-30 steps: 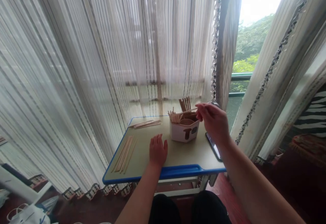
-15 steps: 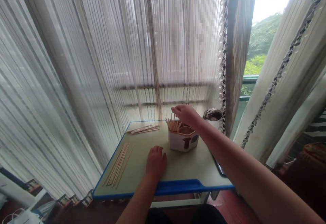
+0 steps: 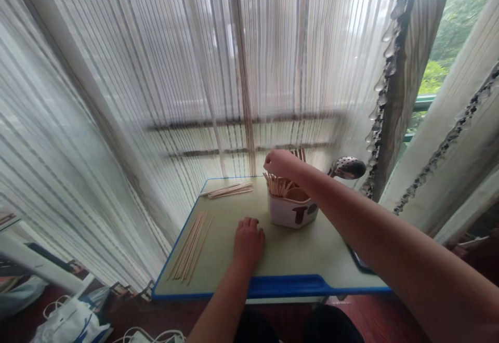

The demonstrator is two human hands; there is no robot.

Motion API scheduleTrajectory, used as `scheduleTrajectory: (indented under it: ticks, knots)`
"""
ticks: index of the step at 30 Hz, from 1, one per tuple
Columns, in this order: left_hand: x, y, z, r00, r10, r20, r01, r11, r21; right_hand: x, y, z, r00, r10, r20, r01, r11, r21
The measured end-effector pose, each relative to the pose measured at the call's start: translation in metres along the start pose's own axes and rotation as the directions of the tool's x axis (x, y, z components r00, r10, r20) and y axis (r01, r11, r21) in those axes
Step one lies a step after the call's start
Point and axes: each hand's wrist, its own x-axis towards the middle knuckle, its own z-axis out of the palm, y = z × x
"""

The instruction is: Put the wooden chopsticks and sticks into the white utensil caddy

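Observation:
A white utensil holder (image 3: 286,217) with a brown mushroom-like picture stands at the middle back of the table. Many chopsticks (image 3: 276,186) stand upright in its left compartment. Right over their tops is my right hand (image 3: 283,163), its fingers curled into a pinch; anything between the fingertips is hidden. My left hand (image 3: 249,241) rests on the tabletop in front of the holder, fingers slightly bent and apart, holding nothing. To its left lies a row of chopsticks (image 3: 191,249). Behind that, a looser bunch of chopsticks (image 3: 230,190) lies crosswise near the back edge.
A slotted spoon (image 3: 349,168) and a fork-like utensil (image 3: 300,154) stick up behind my right arm. The light table (image 3: 218,228) has a blue rim and front tray. A dark flat device (image 3: 360,264) lies partly under my right forearm. Striped curtains (image 3: 187,73) hang behind.
The view has shifted left and slightly down. My right hand stays above the chopsticks; a stick seen under its fingertips before no longer shows clearly. The left hand rests in the same place.

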Motion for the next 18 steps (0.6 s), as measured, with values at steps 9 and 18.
scheduleTrajectory:
  ticks: [9,18]
  knots:
    - [0.001,-0.001,-0.001,1.000,-0.003,-0.004,0.002,1.000,-0.022,0.001,-0.006,-0.014,0.992,0.020,0.125,-0.019,1.000,-0.006]
    - [-0.010,-0.002,-0.017,0.978,-0.159,-0.133,0.158,0.987,-0.019,-0.034,-0.052,-0.007,0.938,-0.187,-0.292,0.216,0.974,0.069]
